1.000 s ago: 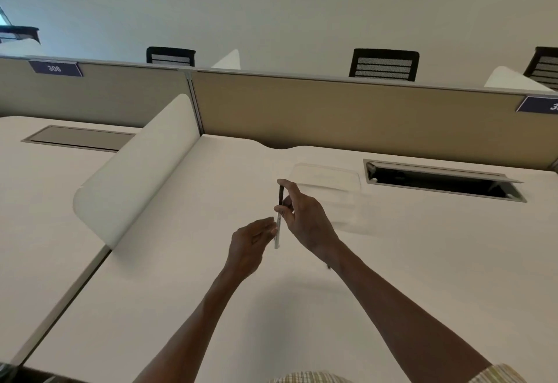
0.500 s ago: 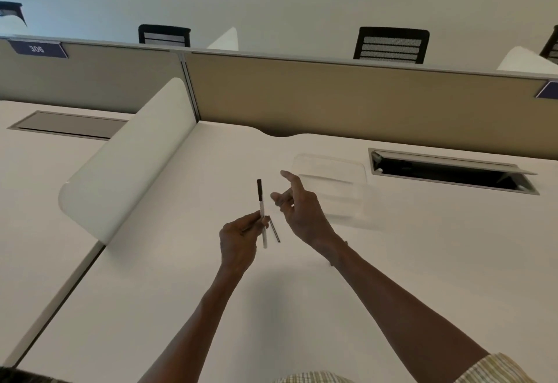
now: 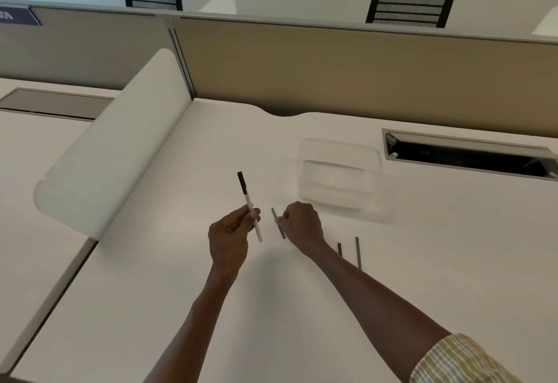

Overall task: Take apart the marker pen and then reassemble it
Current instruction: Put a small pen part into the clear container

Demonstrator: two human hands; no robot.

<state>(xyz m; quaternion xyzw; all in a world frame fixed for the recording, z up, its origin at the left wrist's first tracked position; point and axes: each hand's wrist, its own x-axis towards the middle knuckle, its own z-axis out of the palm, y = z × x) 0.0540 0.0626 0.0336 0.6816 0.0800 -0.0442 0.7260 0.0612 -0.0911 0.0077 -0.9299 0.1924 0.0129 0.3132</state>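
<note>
Since half a second ago, your right hand [image 3: 302, 223] has curled from loose to pinching the thin dark rod [image 3: 278, 227], and both hands are sitting lower in the frame. Your left hand [image 3: 231, 236] is gripping the marker pen [image 3: 249, 206], a slim white barrel with a black cap pointing toward upper centre; its fingers [image 3: 253, 214] are wrapping the barrel's lower half. Two more dark rods [image 3: 357, 252], possibly metal, are lying on the smooth white worktop [image 3: 151, 277] right of your wrist.
</note>
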